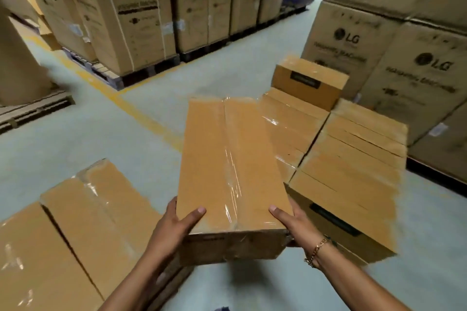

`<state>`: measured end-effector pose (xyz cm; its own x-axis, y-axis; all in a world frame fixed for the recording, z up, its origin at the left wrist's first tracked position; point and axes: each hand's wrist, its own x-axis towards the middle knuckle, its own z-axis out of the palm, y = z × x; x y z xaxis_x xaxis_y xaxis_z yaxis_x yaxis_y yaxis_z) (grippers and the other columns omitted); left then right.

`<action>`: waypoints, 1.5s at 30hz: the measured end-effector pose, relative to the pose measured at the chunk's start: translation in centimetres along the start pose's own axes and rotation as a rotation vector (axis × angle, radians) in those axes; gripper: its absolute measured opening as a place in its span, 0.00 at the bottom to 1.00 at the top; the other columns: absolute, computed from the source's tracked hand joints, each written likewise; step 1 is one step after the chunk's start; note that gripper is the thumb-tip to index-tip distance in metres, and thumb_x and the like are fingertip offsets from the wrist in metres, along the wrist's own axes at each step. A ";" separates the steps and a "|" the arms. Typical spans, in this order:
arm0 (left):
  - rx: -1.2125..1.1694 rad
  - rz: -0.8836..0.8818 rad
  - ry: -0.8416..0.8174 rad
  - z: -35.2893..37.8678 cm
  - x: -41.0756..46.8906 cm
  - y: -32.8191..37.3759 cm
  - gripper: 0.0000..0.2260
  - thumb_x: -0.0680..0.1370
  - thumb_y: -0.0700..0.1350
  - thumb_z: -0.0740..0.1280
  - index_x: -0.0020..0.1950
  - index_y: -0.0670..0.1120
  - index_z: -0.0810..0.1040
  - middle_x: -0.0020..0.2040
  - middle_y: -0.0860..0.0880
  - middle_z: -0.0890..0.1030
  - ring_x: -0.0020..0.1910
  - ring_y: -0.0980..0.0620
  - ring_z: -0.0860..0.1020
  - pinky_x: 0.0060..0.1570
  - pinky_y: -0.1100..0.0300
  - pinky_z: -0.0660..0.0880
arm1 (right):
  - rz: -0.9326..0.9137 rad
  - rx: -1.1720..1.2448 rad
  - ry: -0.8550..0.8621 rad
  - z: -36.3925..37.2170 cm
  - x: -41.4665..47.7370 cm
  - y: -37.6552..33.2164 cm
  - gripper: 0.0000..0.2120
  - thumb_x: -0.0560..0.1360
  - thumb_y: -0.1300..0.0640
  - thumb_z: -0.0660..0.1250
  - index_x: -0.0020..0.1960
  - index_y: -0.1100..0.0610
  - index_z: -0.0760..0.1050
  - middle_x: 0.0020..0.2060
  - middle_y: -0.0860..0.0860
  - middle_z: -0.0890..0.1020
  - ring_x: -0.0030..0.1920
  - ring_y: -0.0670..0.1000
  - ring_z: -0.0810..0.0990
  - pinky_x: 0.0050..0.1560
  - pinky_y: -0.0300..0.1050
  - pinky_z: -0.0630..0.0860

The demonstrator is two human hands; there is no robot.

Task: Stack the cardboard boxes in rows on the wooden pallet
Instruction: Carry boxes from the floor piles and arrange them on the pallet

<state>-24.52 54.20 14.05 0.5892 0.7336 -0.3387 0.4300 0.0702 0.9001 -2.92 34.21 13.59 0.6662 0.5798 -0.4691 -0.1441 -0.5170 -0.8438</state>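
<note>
Holding the taped cardboard box (232, 159) by its near end, you have it in front of you at the middle of the view, its long side running away toward 12 o'clock. Your left hand (177, 225) clasps the near left corner, thumb flat on the top face and fingers wrapped down the side. Your right hand (290, 222) clasps the near right corner the same way, thumb on top, the other fingers hidden under the box. A gold bracelet (316, 251) sits on that wrist.

At 3 o'clock, just beside the held box, stands a stack of boxes (353, 171) of the same kind, laid side by side, with one smaller box (308, 81) resting on top at its far end. At 8 o'clock lie two more taped boxes (75, 222), touching each other along their long sides.

The grey floor (101, 129) carries a yellow line (141, 113) running from 10 o'clock toward the centre. Tall printed cartons (136, 20) on dark pallets (113, 76) fill the back from 11 to 1 o'clock, and more of them (404, 70) rise at 2 o'clock. The picture is blurred, so I cannot tell what the stack stands on.
</note>
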 end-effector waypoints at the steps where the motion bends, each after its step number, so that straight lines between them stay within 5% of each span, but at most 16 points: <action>1: 0.046 0.001 -0.045 2.7 0.1 1.3 0.43 0.67 0.72 0.72 0.75 0.54 0.65 0.65 0.57 0.77 0.70 0.46 0.74 0.62 0.53 0.70 | 0.011 0.019 0.043 -2.8 -0.3 1.0 0.20 0.78 0.42 0.67 0.67 0.36 0.66 0.56 0.45 0.82 0.54 0.51 0.82 0.42 0.47 0.80; 4: 0.094 0.016 -0.163 9.9 1.3 4.0 0.47 0.58 0.77 0.68 0.71 0.56 0.69 0.59 0.60 0.80 0.60 0.51 0.79 0.59 0.52 0.74 | 0.056 0.073 0.150 -10.0 -1.2 3.2 0.18 0.77 0.42 0.69 0.64 0.32 0.67 0.55 0.42 0.82 0.54 0.50 0.82 0.47 0.49 0.81; 8: 0.118 0.005 -0.336 18.3 2.8 8.1 0.45 0.58 0.76 0.68 0.72 0.58 0.66 0.62 0.57 0.78 0.61 0.51 0.78 0.64 0.49 0.75 | 0.132 0.143 0.259 -17.9 -1.0 6.0 0.15 0.77 0.43 0.69 0.61 0.34 0.69 0.55 0.43 0.82 0.53 0.52 0.82 0.47 0.50 0.81; 12: 0.150 0.022 -0.416 25.0 5.8 10.1 0.44 0.60 0.77 0.71 0.72 0.60 0.70 0.62 0.58 0.82 0.59 0.54 0.81 0.64 0.45 0.76 | 0.147 0.169 0.351 -24.2 0.4 9.1 0.38 0.64 0.28 0.71 0.72 0.35 0.66 0.63 0.41 0.80 0.63 0.50 0.79 0.61 0.55 0.78; 16: 0.164 0.031 -0.508 32.2 9.4 12.5 0.44 0.61 0.76 0.72 0.72 0.58 0.69 0.62 0.58 0.81 0.59 0.54 0.80 0.62 0.49 0.76 | 0.194 0.177 0.409 -29.9 2.7 10.4 0.43 0.62 0.25 0.70 0.73 0.36 0.65 0.64 0.40 0.79 0.62 0.51 0.80 0.64 0.58 0.76; 19: 0.138 0.083 -0.561 38.0 11.4 15.0 0.34 0.70 0.67 0.74 0.70 0.54 0.67 0.62 0.59 0.77 0.57 0.56 0.75 0.58 0.55 0.71 | 0.250 0.192 0.472 -34.5 4.6 11.3 0.44 0.59 0.22 0.70 0.72 0.32 0.64 0.64 0.40 0.79 0.61 0.52 0.80 0.62 0.60 0.78; 21: 0.138 0.091 -0.599 41.4 12.9 16.2 0.38 0.73 0.65 0.73 0.76 0.51 0.64 0.63 0.59 0.74 0.57 0.56 0.73 0.56 0.55 0.69 | 0.271 0.213 0.500 -37.2 5.3 11.7 0.47 0.59 0.21 0.69 0.74 0.33 0.62 0.66 0.41 0.77 0.60 0.55 0.81 0.59 0.59 0.80; 26: 0.286 0.132 -0.713 49.9 16.1 19.6 0.57 0.62 0.75 0.69 0.83 0.52 0.53 0.80 0.47 0.64 0.75 0.43 0.66 0.70 0.44 0.66 | 0.297 0.253 0.584 -44.2 6.0 13.2 0.46 0.61 0.22 0.68 0.74 0.34 0.61 0.68 0.43 0.76 0.63 0.51 0.78 0.65 0.61 0.76; 30: 0.278 0.175 -0.761 57.6 16.0 22.2 0.49 0.72 0.67 0.72 0.83 0.49 0.50 0.81 0.45 0.60 0.78 0.42 0.63 0.71 0.44 0.64 | 0.273 0.293 0.649 -50.5 5.9 14.4 0.33 0.74 0.35 0.68 0.75 0.39 0.63 0.67 0.42 0.75 0.64 0.51 0.76 0.66 0.56 0.75; 32: 0.273 0.168 -0.781 61.7 15.6 23.2 0.44 0.76 0.61 0.71 0.83 0.49 0.51 0.81 0.45 0.62 0.77 0.42 0.64 0.70 0.46 0.65 | 0.277 0.311 0.661 -54.2 6.0 15.6 0.29 0.75 0.37 0.68 0.74 0.38 0.64 0.65 0.42 0.77 0.59 0.50 0.78 0.61 0.53 0.77; 35: 0.266 0.180 -0.781 68.2 14.6 24.4 0.47 0.72 0.67 0.72 0.82 0.51 0.54 0.78 0.48 0.67 0.73 0.44 0.69 0.67 0.47 0.68 | 0.277 0.287 0.663 -60.4 5.9 17.8 0.34 0.69 0.30 0.67 0.72 0.34 0.63 0.64 0.41 0.78 0.58 0.53 0.81 0.51 0.52 0.80; 37: 0.253 0.184 -0.773 72.6 13.3 25.4 0.46 0.68 0.71 0.73 0.79 0.52 0.61 0.71 0.55 0.73 0.65 0.50 0.74 0.62 0.49 0.71 | 0.269 0.281 0.672 -65.1 5.7 19.6 0.39 0.65 0.27 0.67 0.73 0.34 0.63 0.65 0.41 0.77 0.60 0.55 0.81 0.55 0.54 0.79; 40: 0.274 0.166 -0.742 79.1 11.1 26.3 0.45 0.62 0.74 0.71 0.74 0.57 0.67 0.65 0.55 0.79 0.60 0.52 0.78 0.59 0.48 0.75 | 0.259 0.264 0.658 -72.3 4.8 21.7 0.35 0.71 0.33 0.69 0.74 0.37 0.62 0.67 0.41 0.75 0.57 0.50 0.80 0.59 0.52 0.76; 45: 0.234 0.088 -0.705 87.8 7.4 28.1 0.43 0.60 0.74 0.71 0.72 0.58 0.69 0.62 0.56 0.80 0.60 0.52 0.79 0.62 0.45 0.75 | 0.289 0.179 0.596 -83.1 3.9 24.5 0.45 0.67 0.28 0.69 0.78 0.39 0.56 0.71 0.39 0.66 0.72 0.52 0.69 0.68 0.58 0.71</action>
<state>52.00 2.20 12.80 0.8930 0.1167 -0.4346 0.4491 -0.1720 0.8768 57.01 -28.50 12.78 0.8644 -0.0381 -0.5014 -0.4613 -0.4566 -0.7607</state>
